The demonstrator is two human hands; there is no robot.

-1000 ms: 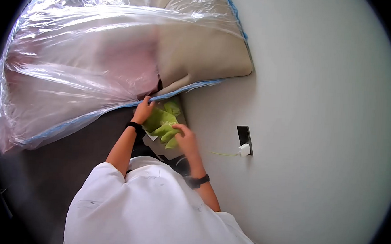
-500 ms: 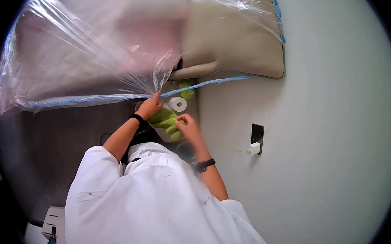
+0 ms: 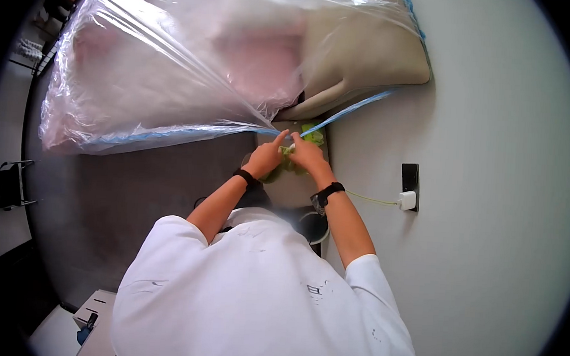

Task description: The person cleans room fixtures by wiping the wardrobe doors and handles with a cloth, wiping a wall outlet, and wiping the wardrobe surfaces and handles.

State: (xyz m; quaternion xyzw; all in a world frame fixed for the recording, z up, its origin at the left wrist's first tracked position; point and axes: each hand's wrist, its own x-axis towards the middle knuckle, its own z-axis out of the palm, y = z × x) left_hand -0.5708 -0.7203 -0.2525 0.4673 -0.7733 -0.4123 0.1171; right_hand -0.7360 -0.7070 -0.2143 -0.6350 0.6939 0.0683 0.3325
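A clear plastic cover (image 3: 155, 59) with a blue edge band (image 3: 348, 112) is draped over a beige padded piece of furniture (image 3: 371, 46), with pink showing through. My left hand (image 3: 264, 158) pinches the blue band at the front, where the film gathers into folds. Right beside it, my right hand (image 3: 309, 156) is closed on the same band, which runs taut up to the right. Below my hands, green gloves (image 3: 273, 175) are mostly hidden. Behind my right hand shows a green packet (image 3: 313, 136); the white paper roll is almost wholly covered.
A small beige surface (image 3: 292, 195) lies under my hands against the pale wall (image 3: 493, 191). On that wall, a white charger (image 3: 406, 200) with a yellow-green cable sits in a black socket. Dark floor (image 3: 132, 214) spreads left, with a black chair (image 3: 7, 187) beyond.
My right hand has moved up from over the green gloves to the blue band beside my left hand. The whole view has shifted, showing more room at the left.
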